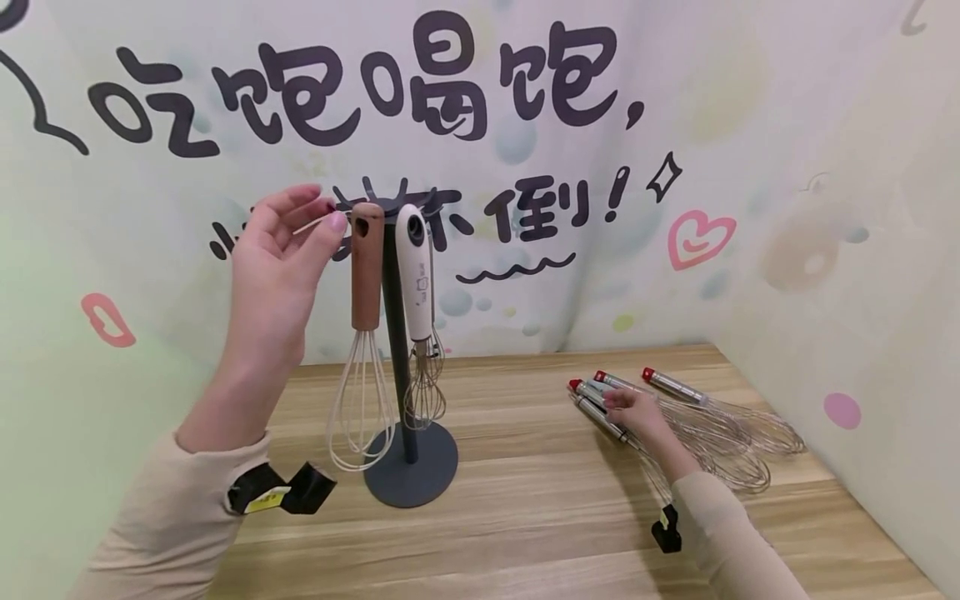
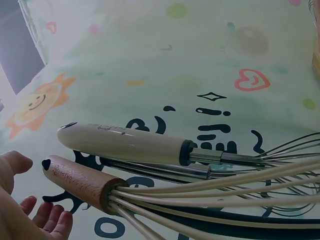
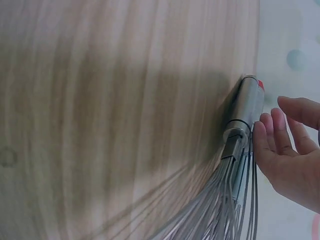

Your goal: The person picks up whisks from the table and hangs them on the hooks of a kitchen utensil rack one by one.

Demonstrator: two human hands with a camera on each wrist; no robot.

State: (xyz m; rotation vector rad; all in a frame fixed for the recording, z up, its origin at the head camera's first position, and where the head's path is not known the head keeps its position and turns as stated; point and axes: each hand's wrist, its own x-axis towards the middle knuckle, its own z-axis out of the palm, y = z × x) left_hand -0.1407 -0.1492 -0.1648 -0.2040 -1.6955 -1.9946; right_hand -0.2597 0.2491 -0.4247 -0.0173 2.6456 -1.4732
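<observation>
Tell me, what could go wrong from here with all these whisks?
The left hand is very close to the brown-handled whisk hanging on the stand, so a bump might knock it loose. The stand is a slim pole on a round base, so a tug at the top could make it wobble. Near the right hand, the steel whisks lie with wires overlapping; lifting one may drag another.

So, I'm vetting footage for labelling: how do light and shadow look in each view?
Head: bright, fairly even, the dark stand clear; left wrist: dimmer, glare at the upper left edge, faint sheen on the white handle; right wrist: dim, a broad soft shadow across the wooden table, thin wire shadows beside the metal whisk.
</observation>
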